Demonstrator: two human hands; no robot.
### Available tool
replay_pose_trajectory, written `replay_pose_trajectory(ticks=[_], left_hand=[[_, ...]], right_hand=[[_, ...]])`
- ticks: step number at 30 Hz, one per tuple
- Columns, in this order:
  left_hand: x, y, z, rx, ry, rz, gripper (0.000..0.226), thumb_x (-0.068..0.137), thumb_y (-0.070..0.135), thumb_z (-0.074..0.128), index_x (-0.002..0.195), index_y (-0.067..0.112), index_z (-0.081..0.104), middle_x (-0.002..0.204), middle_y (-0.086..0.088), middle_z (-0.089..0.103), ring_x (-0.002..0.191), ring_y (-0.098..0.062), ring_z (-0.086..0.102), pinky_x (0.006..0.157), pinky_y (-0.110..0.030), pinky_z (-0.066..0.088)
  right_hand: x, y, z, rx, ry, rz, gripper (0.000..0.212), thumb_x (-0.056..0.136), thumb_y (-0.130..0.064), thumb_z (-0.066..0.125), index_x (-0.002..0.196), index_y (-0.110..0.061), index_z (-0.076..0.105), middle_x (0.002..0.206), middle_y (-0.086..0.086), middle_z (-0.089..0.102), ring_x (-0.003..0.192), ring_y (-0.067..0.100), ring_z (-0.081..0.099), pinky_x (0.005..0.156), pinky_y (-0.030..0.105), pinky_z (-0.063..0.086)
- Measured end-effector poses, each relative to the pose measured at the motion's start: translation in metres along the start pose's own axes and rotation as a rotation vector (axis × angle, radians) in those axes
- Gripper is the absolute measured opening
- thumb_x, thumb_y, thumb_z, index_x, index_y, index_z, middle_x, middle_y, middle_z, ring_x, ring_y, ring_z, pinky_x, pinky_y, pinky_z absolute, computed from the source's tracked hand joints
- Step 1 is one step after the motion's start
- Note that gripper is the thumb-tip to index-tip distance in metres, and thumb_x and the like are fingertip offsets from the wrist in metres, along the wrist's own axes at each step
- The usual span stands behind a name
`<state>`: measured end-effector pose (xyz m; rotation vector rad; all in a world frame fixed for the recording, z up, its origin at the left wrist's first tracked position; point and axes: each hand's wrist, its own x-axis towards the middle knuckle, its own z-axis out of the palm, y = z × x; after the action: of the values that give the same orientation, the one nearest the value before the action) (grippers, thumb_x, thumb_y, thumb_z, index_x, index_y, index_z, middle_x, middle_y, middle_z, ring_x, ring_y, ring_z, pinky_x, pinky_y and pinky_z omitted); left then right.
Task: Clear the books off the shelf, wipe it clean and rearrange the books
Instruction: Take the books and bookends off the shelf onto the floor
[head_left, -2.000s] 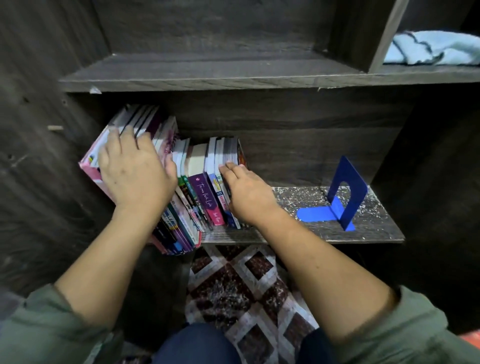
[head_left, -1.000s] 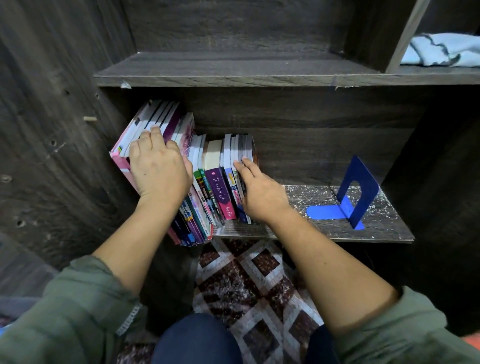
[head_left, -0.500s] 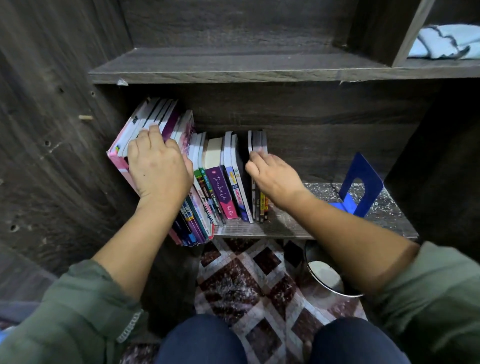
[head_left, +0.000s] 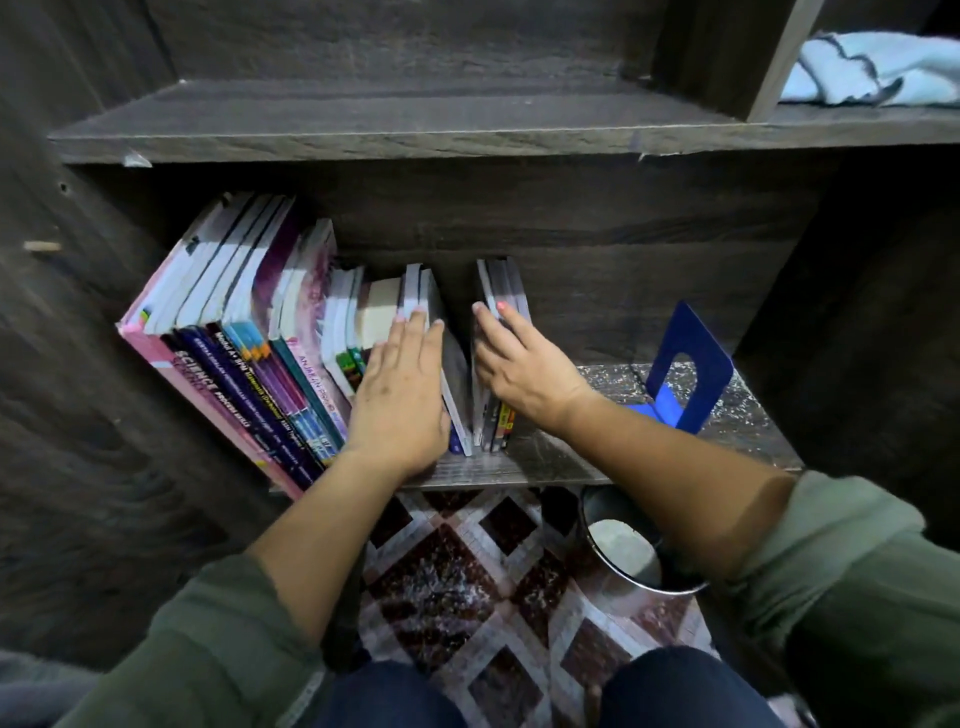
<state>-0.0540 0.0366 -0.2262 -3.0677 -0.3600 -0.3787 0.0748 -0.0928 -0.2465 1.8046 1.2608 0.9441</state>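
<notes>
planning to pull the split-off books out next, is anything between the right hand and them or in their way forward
Nothing visible. The right hand touches the split-off books. The bookend stands apart to their right, off the forward path.

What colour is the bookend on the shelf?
Blue; the head view shows the bookend best.
</notes>
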Motion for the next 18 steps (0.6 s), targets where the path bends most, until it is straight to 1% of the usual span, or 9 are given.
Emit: replay_pose_trajectory(ticks=[4, 7, 9, 10, 12, 14, 15, 17, 18], left_hand=[[0.003, 0.003, 0.004, -0.071, 0.030, -0.033, 0.089, 0.084, 0.018, 0.059, 0.153, 0.007, 0.004, 0.161, -0.010, -0.003, 0.149, -0.025, -0.005, 0.122, -0.037, 0.004], [0.002, 0.004, 0.006, -0.071, 0.024, -0.041, 0.093, 0.081, 0.015, 0.062, 0.153, 0.007, 0.004, 0.161, -0.010, -0.002, 0.149, -0.025, -0.004, 0.121, -0.036, 0.003], [0.002, 0.004, 0.003, -0.050, 0.001, -0.044, 0.097, 0.079, 0.019, 0.065, 0.152, 0.007, 0.003, 0.161, -0.010, -0.004, 0.149, -0.026, -0.004, 0.121, -0.037, 0.002], [0.002, 0.004, 0.000, -0.027, -0.020, -0.051, 0.101, 0.077, 0.024, 0.067, 0.152, 0.008, 0.002, 0.161, -0.010, -0.004, 0.149, -0.026, -0.004, 0.121, -0.039, 0.002], [0.002, 0.007, -0.009, 0.063, -0.075, -0.067, 0.110, 0.074, 0.045, 0.069, 0.152, 0.008, 0.001, 0.161, -0.012, -0.005, 0.148, -0.029, -0.008, 0.120, -0.049, -0.003], [-0.001, 0.017, -0.019, 0.164, -0.113, -0.050, 0.122, 0.068, 0.070, 0.062, 0.153, 0.007, 0.000, 0.160, -0.015, -0.006, 0.146, -0.035, -0.015, 0.113, -0.058, -0.009], [-0.005, 0.026, -0.023, 0.184, -0.110, -0.014, 0.126, 0.065, 0.078, 0.058, 0.153, 0.007, 0.001, 0.160, -0.016, -0.005, 0.145, -0.037, -0.016, 0.112, -0.058, -0.010], [-0.016, 0.050, -0.028, 0.146, -0.065, 0.085, 0.124, 0.064, 0.081, 0.058, 0.153, 0.010, 0.010, 0.160, -0.014, 0.004, 0.147, -0.034, -0.010, 0.115, -0.055, -0.006], [-0.019, 0.060, -0.030, 0.104, -0.033, 0.126, 0.117, 0.065, 0.077, 0.063, 0.151, 0.012, 0.018, 0.159, -0.013, 0.015, 0.148, -0.031, -0.001, 0.117, -0.052, -0.001]], right_hand=[[-0.008, 0.019, 0.017, 0.050, 0.025, -0.003, 0.032, 0.083, -0.027, 0.070, 0.113, -0.015, 0.072, 0.113, 0.010, 0.068, 0.122, 0.043, 0.051, 0.113, 0.057, 0.022], [-0.012, 0.032, 0.023, 0.028, 0.042, -0.065, 0.027, 0.084, -0.021, 0.063, 0.110, -0.019, 0.074, 0.107, 0.005, 0.069, 0.112, 0.037, 0.056, 0.115, 0.055, 0.017], [-0.017, 0.041, 0.019, 0.034, 0.079, -0.055, 0.033, 0.088, -0.014, 0.047, 0.103, -0.020, 0.075, 0.099, 0.003, 0.069, 0.101, 0.032, 0.061, 0.115, 0.053, 0.015], [-0.021, 0.047, 0.015, 0.058, 0.102, -0.029, 0.039, 0.088, -0.010, 0.039, 0.097, -0.018, 0.076, 0.093, 0.003, 0.069, 0.093, 0.031, 0.063, 0.114, 0.052, 0.019], [-0.034, 0.059, 0.003, 0.093, 0.119, 0.051, 0.042, 0.086, -0.008, 0.035, 0.090, -0.016, 0.076, 0.085, 0.005, 0.068, 0.084, 0.030, 0.064, 0.112, 0.050, 0.026], [-0.054, 0.069, -0.008, 0.112, 0.147, 0.148, 0.032, 0.086, -0.012, 0.044, 0.094, -0.016, 0.074, 0.090, 0.006, 0.068, 0.088, 0.030, 0.065, 0.111, 0.049, 0.031], [-0.065, 0.071, -0.013, 0.135, 0.163, 0.199, 0.024, 0.084, -0.015, 0.053, 0.095, -0.017, 0.074, 0.092, 0.005, 0.068, 0.090, 0.029, 0.065, 0.110, 0.048, 0.035], [-0.090, 0.075, -0.030, 0.231, 0.181, 0.352, 0.015, 0.076, -0.018, 0.064, 0.088, -0.019, 0.072, 0.085, 0.004, 0.065, 0.082, 0.028, 0.063, 0.097, 0.042, 0.047], [-0.102, 0.076, -0.039, 0.286, 0.174, 0.433, 0.011, 0.072, -0.019, 0.067, 0.083, -0.019, 0.070, 0.080, 0.003, 0.062, 0.078, 0.028, 0.062, 0.084, 0.037, 0.051]])
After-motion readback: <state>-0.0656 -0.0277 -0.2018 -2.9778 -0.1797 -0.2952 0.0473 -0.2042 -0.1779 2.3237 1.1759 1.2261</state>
